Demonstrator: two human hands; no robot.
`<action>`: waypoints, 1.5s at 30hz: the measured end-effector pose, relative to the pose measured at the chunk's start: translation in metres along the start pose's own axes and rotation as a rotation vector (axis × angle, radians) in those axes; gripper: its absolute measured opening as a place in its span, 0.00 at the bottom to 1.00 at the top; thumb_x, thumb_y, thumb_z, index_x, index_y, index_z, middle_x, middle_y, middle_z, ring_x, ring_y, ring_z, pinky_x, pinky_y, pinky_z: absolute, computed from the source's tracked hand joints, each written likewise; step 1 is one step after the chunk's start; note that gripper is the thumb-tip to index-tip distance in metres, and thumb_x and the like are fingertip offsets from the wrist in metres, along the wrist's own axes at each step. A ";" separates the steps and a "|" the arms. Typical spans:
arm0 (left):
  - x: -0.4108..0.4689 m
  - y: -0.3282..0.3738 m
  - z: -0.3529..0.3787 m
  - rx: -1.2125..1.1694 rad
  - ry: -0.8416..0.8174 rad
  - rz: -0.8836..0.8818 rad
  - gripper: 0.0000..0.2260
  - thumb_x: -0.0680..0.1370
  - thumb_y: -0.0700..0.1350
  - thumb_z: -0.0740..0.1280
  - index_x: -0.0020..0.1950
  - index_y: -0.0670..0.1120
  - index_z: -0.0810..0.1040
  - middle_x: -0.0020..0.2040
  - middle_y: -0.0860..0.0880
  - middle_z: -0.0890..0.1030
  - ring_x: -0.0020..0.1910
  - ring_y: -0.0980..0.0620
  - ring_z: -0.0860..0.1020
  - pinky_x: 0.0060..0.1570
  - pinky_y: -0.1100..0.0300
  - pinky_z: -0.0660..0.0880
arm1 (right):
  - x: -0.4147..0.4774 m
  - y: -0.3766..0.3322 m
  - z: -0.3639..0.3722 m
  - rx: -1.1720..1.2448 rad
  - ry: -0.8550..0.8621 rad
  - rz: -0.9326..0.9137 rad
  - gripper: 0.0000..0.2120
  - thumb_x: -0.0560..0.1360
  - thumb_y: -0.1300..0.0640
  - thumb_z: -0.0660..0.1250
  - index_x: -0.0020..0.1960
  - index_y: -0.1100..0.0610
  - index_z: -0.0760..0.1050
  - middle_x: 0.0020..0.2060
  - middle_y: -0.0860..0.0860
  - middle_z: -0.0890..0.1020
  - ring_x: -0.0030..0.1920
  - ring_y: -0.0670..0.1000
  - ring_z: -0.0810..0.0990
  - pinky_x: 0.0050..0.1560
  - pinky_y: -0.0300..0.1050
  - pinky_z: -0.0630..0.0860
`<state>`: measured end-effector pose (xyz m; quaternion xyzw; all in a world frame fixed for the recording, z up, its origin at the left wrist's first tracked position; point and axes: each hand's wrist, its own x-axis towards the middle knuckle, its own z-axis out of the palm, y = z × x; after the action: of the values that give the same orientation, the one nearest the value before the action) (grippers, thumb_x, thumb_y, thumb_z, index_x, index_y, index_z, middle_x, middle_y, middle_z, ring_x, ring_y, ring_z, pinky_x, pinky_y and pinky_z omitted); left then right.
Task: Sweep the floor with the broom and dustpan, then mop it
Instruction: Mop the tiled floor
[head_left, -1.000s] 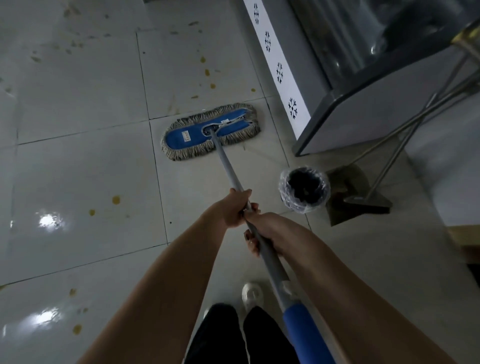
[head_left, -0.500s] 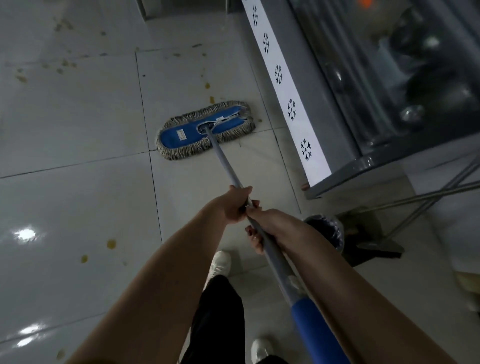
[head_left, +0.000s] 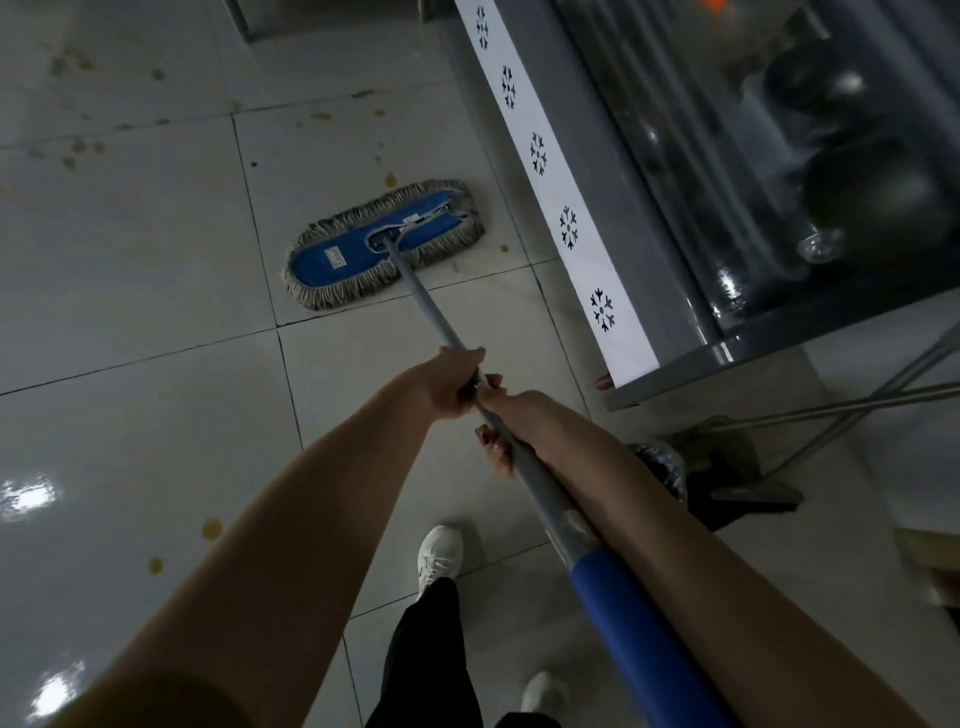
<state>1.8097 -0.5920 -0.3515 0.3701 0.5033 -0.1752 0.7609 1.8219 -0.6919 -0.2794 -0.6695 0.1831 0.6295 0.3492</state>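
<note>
Head view, looking down at the floor (head_left: 130, 312), pale glossy tiles w/ light glare on the near left.

Mop head (head_left: 384, 244) lies flat on the tiles, far centre: blue pad w/ a beige fringe all round, long side slanting up to the right. It sits just inside a tile joint, near the foot of the chiller cabinet (head_left: 691, 171) but apart from it. Yellow-brown spots (head_left: 212, 528) dot the floor: one just beyond the pad, more at far left and near left.

Mop handle (head_left: 431, 306), grey, runs from the pad's middle back to the near right and ends in a thick blue grip (head_left: 639, 634).

Left hand (head_left: 447, 384) is wrapped round the grey pole, fist tight, thumb on top. Right hand (head_left: 519, 421) clasps the pole directly behind it, the two touching; its fingertips (head_left: 491, 447) curl under from below. Both forearms bare.

Cabinet on the right: grey body, glass top, white strip (head_left: 566, 218) w/ black snowflake marks along its lower edge.

Near its corner, right side: dustpan (head_left: 727, 467), dark, on the floor, w/ thin metal poles (head_left: 831, 410) slanting off right. A lined bin (head_left: 662, 465) beside it, mostly hidden by the right arm.

Bottom centre: white shoe (head_left: 440, 556) and black trouser leg (head_left: 426, 649).
</note>
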 end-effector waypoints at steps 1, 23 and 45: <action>0.000 -0.004 0.003 0.011 0.002 0.003 0.10 0.82 0.47 0.58 0.57 0.42 0.62 0.38 0.46 0.73 0.31 0.54 0.74 0.22 0.67 0.75 | -0.001 0.004 -0.003 0.008 -0.007 -0.002 0.22 0.81 0.45 0.57 0.36 0.60 0.65 0.13 0.51 0.69 0.11 0.45 0.65 0.17 0.28 0.64; -0.070 -0.249 0.170 0.108 -0.035 -0.030 0.12 0.82 0.46 0.56 0.63 0.42 0.63 0.36 0.46 0.73 0.16 0.57 0.74 0.14 0.69 0.68 | -0.081 0.267 -0.143 0.075 0.007 0.042 0.20 0.79 0.46 0.60 0.36 0.59 0.65 0.14 0.51 0.69 0.11 0.45 0.64 0.16 0.28 0.63; -0.045 -0.170 0.158 0.040 -0.003 0.001 0.21 0.81 0.48 0.59 0.71 0.43 0.59 0.33 0.47 0.75 0.21 0.57 0.77 0.19 0.68 0.73 | -0.052 0.178 -0.148 -0.007 -0.032 0.040 0.17 0.79 0.45 0.61 0.41 0.59 0.67 0.18 0.51 0.72 0.14 0.46 0.68 0.18 0.33 0.68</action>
<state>1.7822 -0.8268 -0.3420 0.3854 0.4985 -0.1856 0.7540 1.7991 -0.9281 -0.2764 -0.6566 0.1887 0.6478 0.3371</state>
